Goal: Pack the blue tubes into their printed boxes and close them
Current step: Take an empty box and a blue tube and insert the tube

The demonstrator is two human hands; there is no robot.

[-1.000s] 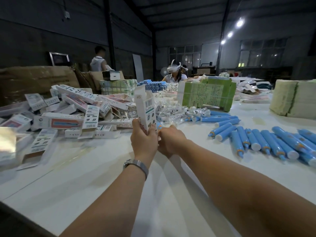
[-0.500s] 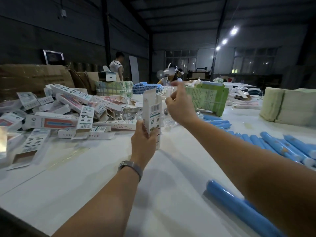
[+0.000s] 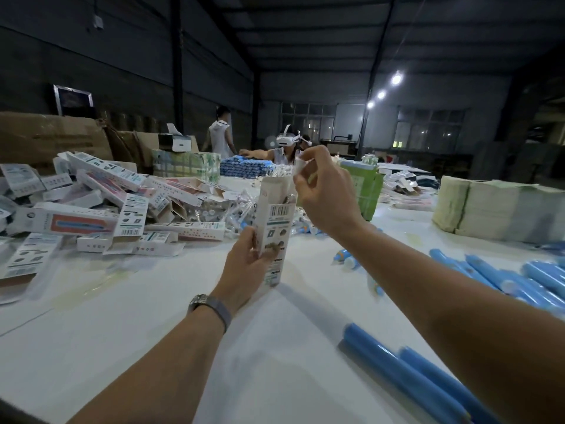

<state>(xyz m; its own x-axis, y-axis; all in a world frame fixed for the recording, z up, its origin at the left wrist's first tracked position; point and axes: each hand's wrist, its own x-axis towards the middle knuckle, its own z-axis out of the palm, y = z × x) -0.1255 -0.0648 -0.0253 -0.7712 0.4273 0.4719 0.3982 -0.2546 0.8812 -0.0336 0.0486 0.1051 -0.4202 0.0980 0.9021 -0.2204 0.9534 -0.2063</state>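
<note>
Hands first: the left hand [image 3: 249, 264], a watch [image 3: 211, 307] on its wrist, grips one printed box [image 3: 275, 228] by its lower half, fingers curled round it, so the box stands upright above the white table [image 3: 122, 347] with its top end open and a barcode facing the camera. The right hand [image 3: 327, 194] is raised just above that open top, thumb and fingers pinching a small pale item [image 3: 301, 165]; what it is cannot be told, since it is blurred.

Two blue tubes [image 3: 406, 374] lie side by side near the right forearm at the near edge. Farther right, a row of tubes [image 3: 501, 276] lies on the table, about six showing, some cut off by the frame and smeared. Two or three small tube ends [image 3: 347, 260] sit between the box and that row.

To the left a loose heap of boxes [image 3: 101, 209] covers the table, well over a dozen, too jumbled for an exact count. Behind the box stands one green carton [image 3: 363, 191]; a second green-patterned carton [image 3: 186, 166] sits at the back left, and a stack of pale sheets [image 3: 489, 209] at the right.

Two other people are at the far end: one seated wearing a white headset [image 3: 289, 140], one standing [image 3: 220, 136] with back turned. Three ceiling lamps [image 3: 382, 93] glow.
</note>
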